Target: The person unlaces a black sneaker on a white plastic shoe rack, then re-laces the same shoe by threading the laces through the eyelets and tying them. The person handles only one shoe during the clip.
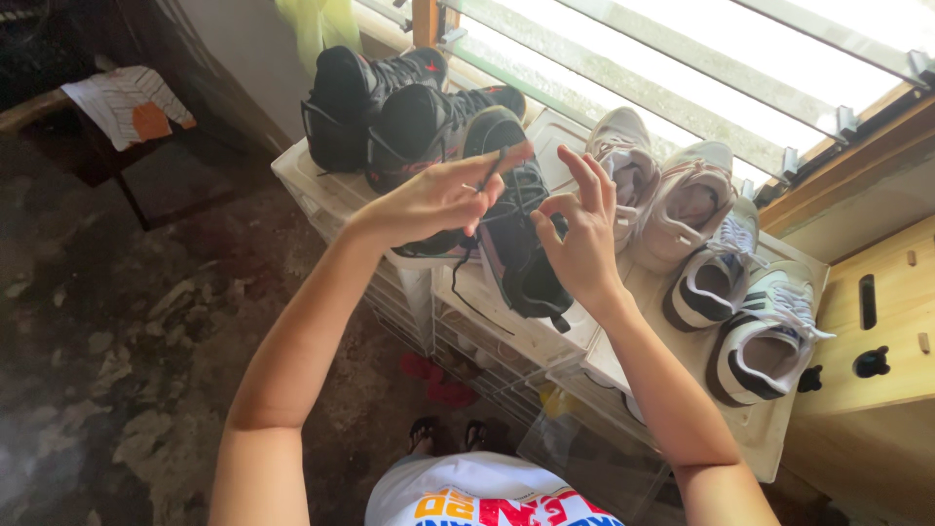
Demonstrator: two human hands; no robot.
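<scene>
We hold both hands above a black shoe (511, 248) that stands on top of clear stacked boxes (545, 336). Our left hand (433, 200) pinches a black lace (490, 170) between thumb and fingertips, pulling it up from the shoe. Our right hand (584, 229) is beside it, thumb and forefinger curled into a ring, the other fingers spread; whether it grips the lace we cannot tell. Two black shoes (390, 107) sit behind, beige shoes (662, 190) and white striped ones (750, 317) to the right.
</scene>
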